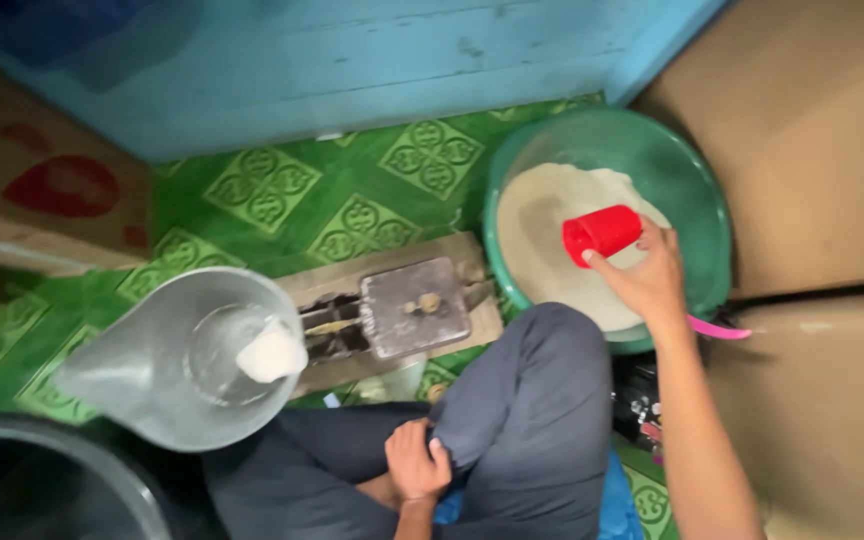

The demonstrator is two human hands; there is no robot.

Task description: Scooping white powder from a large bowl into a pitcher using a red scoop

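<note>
Head camera looks straight down on a person seated cross-legged on a green patterned floor mat (pixel 352 215), and the relation that matters is between the right hand (pixel 645 282) and the red plastic cup (pixel 602 233): the cup lies just beyond the fingertips and a little to their left, pinched at its rim end between thumb and fingers, its long axis tipped over nearly level and running left to right. Directly under the cup and hand is the pale flour-like powder (pixel 552 215) that fills the green basin (pixel 692 180); whether the cup's edge touches the powder cannot be told. The right hand is by far the nearer to the cup; the left hand (pixel 415 462) is well apart, down at the lap, its fingers curled and gripping the dark trouser cloth at the knee (pixel 532 400). Nothing stands between cup and powder. Just below the right wrist a pink handle (pixel 720 328) sticks out past the basin's rim. Further to the left of the right hand sits a grey metal press (pixel 414 308) on a wooden board, then a clear plastic jug (pixel 167 365) with a white lump inside, and a dark bucket (pixel 42 485) at the near corner.
</note>
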